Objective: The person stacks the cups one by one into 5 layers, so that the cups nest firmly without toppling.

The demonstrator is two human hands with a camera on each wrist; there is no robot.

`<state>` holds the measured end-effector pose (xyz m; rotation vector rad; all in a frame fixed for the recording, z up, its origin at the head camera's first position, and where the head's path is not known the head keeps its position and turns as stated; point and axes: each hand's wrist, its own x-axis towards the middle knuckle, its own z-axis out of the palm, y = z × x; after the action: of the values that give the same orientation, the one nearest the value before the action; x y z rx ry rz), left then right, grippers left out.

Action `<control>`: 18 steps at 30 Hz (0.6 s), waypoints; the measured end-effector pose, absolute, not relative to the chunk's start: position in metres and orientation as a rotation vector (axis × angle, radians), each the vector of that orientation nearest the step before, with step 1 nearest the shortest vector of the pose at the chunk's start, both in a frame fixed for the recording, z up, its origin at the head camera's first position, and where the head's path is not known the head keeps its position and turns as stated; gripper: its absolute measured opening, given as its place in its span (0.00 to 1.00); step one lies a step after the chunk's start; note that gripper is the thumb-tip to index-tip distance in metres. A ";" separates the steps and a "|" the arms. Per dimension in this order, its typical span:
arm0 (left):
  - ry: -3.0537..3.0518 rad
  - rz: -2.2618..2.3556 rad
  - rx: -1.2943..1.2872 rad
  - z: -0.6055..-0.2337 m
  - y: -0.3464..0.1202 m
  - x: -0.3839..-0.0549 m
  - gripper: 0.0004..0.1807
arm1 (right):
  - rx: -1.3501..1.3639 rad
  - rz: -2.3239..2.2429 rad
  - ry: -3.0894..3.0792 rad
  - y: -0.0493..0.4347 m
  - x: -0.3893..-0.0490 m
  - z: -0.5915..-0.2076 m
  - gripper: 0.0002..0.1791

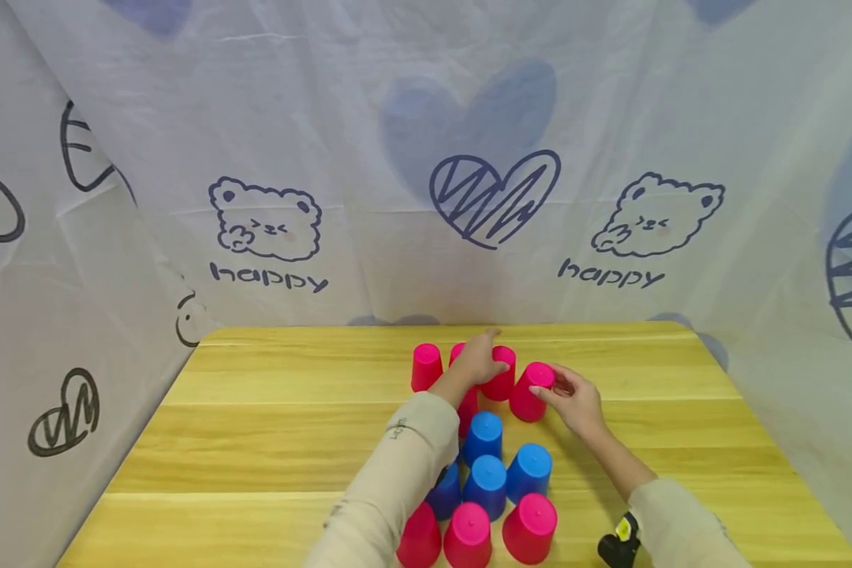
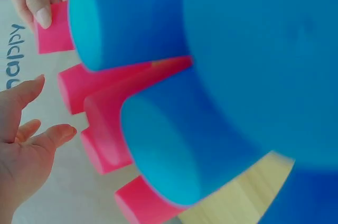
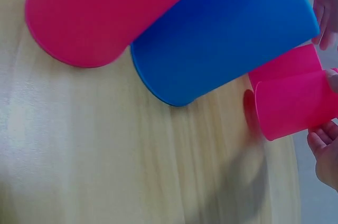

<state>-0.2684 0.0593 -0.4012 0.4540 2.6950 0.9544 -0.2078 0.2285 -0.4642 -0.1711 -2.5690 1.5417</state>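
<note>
My right hand (image 1: 575, 402) grips an upside-down pink cup (image 1: 530, 394) between thumb and fingers at the right end of the back row. In the right wrist view that pink cup (image 3: 296, 102) leans, its rim close over the table. My left hand (image 1: 477, 361) reaches across the back row with fingers spread and nothing in them, beside another pink cup (image 1: 498, 377). The left wrist view shows the left hand (image 2: 29, 150) apart from the cups. A pink cup (image 1: 427, 368) stands at the row's left end; the left hand and sleeve partly cover others.
Several upside-down blue cups (image 1: 486, 485) stand in the middle, close in front of the back pink ones. Nearer stand pink cups (image 1: 468, 536), partly behind the left sleeve (image 1: 397, 465). Behind the wooden table (image 1: 277, 442) hangs a printed white cloth (image 1: 369, 237).
</note>
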 end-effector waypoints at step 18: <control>2.709 1.226 0.626 -0.376 0.004 -0.261 0.29 | -0.207 1.492 -2.591 0.234 -0.229 -0.456 0.29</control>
<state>-0.2613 0.0042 -0.3755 0.6261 2.7086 1.2259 -0.2294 0.2336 -0.4565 -0.2065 -2.5911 1.4916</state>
